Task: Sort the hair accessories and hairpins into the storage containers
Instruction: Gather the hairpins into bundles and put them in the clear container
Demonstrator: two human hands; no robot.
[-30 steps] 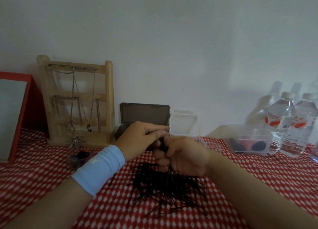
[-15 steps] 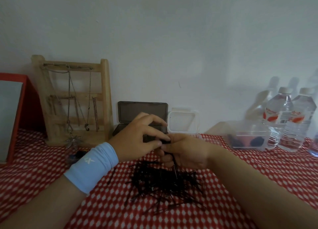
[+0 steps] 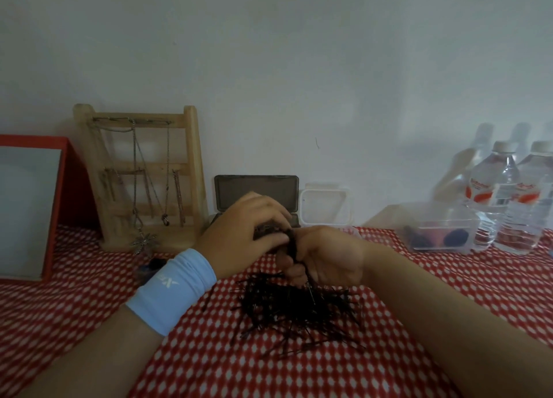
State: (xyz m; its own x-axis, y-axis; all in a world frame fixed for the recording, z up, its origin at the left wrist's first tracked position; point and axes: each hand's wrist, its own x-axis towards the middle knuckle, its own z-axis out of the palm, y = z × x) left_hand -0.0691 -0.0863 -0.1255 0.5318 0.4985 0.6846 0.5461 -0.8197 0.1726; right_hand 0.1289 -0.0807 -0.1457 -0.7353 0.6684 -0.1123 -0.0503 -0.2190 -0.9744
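Note:
A loose pile of dark hairpins (image 3: 296,311) lies on the red-and-white checked cloth in front of me. My right hand (image 3: 323,255) grips an upright bundle of hairpins (image 3: 291,243) just above the pile. My left hand (image 3: 242,233), with a light blue wristband, pinches the top of that bundle with curled fingers. Behind my hands stands a dark grey case (image 3: 257,194) with its lid up. Beside it is a small clear box (image 3: 326,207) with an open lid.
A wooden jewellery rack (image 3: 191,170) with chains stands at back left, next to a red-framed mirror (image 3: 57,206). A clear tub (image 3: 440,233) with dark accessories and two water bottles (image 3: 508,194) sit at right. A small dark object (image 3: 152,266) lies by my left wrist.
My left hand's fingers have curled down onto the top of the bundle held in my right hand. Both hands stay above the pile.

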